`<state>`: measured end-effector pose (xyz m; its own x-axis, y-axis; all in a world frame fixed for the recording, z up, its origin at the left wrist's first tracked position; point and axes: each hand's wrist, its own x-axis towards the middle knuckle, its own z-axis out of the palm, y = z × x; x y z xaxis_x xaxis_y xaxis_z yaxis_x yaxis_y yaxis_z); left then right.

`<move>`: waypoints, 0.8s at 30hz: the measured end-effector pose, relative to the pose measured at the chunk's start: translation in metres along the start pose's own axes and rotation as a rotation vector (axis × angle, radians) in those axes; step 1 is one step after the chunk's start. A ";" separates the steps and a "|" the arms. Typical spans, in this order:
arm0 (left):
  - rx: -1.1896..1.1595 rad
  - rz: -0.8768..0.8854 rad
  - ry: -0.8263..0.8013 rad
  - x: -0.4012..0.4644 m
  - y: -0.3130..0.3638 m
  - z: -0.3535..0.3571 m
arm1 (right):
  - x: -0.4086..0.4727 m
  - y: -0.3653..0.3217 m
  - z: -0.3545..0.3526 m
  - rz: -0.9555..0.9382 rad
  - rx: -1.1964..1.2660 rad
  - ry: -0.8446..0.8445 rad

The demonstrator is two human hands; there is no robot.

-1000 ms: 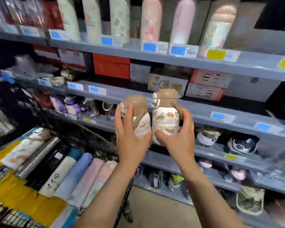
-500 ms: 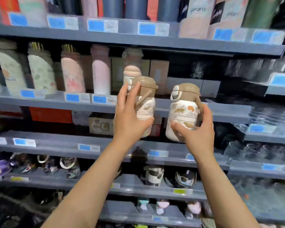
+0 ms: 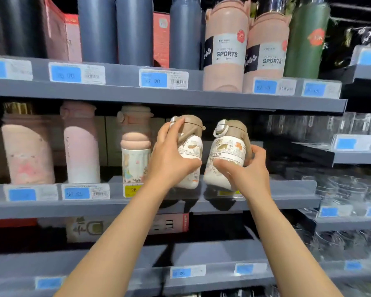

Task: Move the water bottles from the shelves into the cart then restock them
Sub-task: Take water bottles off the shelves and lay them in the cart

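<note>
Left hand [image 3: 172, 156] wraps the left printed bottle [image 3: 191, 159] from its near side, fingers reaching up to the tan lid, thumb closed across the white body; a full holding grip. Right hand [image 3: 247, 171] cups the right printed bottle [image 3: 225, 161] low on its body, thumb across the front under the lettering, fingers curled round its far side; also a firm hold. Both bottles are squat, white with a leaf-and-animal print, tan lids with a carry loop. Each leans slightly, tops apart, bases close together but not touching. Landmark: the middle grey shelf [image 3: 287, 196]. Both bottles sit at its front lip, at the open gap on its right half; cannot tell whether their bases rest on the board or hang just above it. On the same shelf, just left of the left hand, stands a tall cup with a ribbed pink lid [image 3: 135, 155], above a yellow price tag [image 3: 133, 190]. Further left on it, a pale pink bottle [image 3: 81, 146] and a wider mottled pink one [image 3: 27, 151]. Above the shelf, the next board carries two pink SPORTS bottles [image 3: 225, 46], grey-blue flasks [image 3: 134, 31] and a green bottle [image 3: 306, 39]. Right of the shelf, blurred clear glassware [image 3: 341, 189].
</note>
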<state>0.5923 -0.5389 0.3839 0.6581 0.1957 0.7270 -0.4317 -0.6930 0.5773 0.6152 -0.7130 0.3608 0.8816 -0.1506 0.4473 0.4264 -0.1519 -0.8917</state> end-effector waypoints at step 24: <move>0.271 0.058 0.230 0.003 -0.003 0.128 | 0.072 0.067 -0.039 -0.232 -0.466 0.027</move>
<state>0.6747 -0.6247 0.3366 0.4679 0.2803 0.8382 -0.2645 -0.8605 0.4355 0.6992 -0.7719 0.3356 0.7665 -0.0853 0.6365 0.4694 -0.6020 -0.6459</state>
